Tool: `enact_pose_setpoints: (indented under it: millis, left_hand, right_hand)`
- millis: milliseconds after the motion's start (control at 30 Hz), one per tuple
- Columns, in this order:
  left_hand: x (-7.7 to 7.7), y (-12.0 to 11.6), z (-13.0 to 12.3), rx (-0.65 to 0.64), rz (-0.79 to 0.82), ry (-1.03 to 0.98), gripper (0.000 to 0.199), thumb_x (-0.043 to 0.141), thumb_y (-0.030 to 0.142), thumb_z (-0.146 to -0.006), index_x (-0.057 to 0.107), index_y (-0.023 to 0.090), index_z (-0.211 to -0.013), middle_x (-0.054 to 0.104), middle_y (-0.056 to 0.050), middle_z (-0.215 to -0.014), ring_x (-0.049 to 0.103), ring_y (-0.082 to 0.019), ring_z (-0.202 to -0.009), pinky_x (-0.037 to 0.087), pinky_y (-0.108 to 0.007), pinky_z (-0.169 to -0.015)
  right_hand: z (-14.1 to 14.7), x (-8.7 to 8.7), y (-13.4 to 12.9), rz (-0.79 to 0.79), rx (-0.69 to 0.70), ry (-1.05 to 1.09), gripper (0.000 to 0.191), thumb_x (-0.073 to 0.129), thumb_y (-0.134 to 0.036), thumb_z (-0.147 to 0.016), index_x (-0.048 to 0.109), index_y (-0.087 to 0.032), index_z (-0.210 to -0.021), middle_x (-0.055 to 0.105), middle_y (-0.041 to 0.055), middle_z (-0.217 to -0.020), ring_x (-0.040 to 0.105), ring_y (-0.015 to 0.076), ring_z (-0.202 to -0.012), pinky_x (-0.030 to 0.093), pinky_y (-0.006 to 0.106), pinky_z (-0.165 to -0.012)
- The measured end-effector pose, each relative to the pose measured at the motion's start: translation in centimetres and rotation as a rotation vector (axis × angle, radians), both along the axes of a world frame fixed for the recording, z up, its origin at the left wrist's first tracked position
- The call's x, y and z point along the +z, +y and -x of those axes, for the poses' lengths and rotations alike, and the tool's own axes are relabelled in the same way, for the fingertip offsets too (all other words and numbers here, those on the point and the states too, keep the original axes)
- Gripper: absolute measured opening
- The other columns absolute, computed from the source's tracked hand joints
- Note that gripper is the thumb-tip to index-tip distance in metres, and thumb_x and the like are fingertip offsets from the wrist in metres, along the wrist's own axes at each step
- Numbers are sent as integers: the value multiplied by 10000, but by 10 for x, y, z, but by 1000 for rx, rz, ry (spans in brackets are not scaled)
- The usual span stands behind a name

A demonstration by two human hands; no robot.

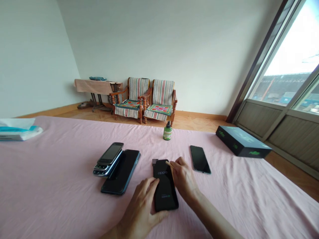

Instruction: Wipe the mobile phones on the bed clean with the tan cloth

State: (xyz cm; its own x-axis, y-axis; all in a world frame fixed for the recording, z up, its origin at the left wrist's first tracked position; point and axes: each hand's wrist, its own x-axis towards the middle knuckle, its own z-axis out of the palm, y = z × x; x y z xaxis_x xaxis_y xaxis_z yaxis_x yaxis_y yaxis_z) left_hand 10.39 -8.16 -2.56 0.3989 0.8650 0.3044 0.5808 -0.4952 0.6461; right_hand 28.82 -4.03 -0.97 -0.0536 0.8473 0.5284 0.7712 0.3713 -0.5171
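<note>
A black phone (165, 189) with a faint, upside-down logo on its dark screen lies on the pink cloth in the lower middle. My left hand (143, 205) grips its left side and near edge, thumb and fingers round it. Pinched in my right hand (183, 179) is a thin pale stick (169, 164), its tip at the phone's far right corner. To the left, several small phones (111, 156) are piled partly on larger dark phones (122, 172). Another dark phone (200, 159) lies flat on the right.
A green spray bottle (167, 131) stands beyond the phone. At the right is a black box (241, 141) with green print. A tissue pack (20, 129) sits at the far left. Past the pink cloth (62, 159) are two chairs (159, 106) and a small covered table (93, 86).
</note>
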Motion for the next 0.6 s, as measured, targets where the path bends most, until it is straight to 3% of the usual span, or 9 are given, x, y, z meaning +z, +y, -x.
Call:
enact_pose_setpoints:
  millis: [133,233,333,467,600]
  left_hand:
    - [-1,0,0,-9,17,7,708,751,160,-633,483,232,-1285,526,-99,-1277,470,-322,-1205,401,-523,-1025]
    - [1,0,0,-13,37,8,693,740,157,-647,478,226,-1284,518,-104,-1287,466,-318,-1212,395,-527,-1030]
    - [1,-1,-1,-19,29,-6,693,712,134,-665,452,228,-1300,515,-98,-1289,468,-303,-1215,397,-520,-1033]
    - [0,-1,-2,-30,13,-10,697,702,124,-675,434,223,-1310,523,-96,-1287,469,-289,-1217,398,-504,-1038]
    - [2,-1,-3,-33,-25,-22,693,701,125,-669,434,219,-1302,558,-92,-1249,508,-278,-1176,431,-474,-1012]
  right_hand:
    - [-3,8,-2,-13,-38,57,305,413,-76,-839,704,-157,-878,548,41,-764,549,138,-682,415,238,-630]
    - [-5,9,-5,179,-114,161,295,442,-64,-773,721,-148,-728,564,34,-705,559,141,-648,393,233,-588]
    - [-5,2,-11,363,-91,256,260,479,-101,-748,722,-145,-665,600,33,-682,570,150,-649,377,230,-568]
    - [-4,-5,-15,393,-74,373,251,478,-137,-731,725,-143,-687,632,38,-691,574,166,-680,381,235,-581]
    - [2,4,-22,463,-40,563,283,435,-178,-721,713,-124,-718,619,36,-633,547,156,-607,369,226,-517]
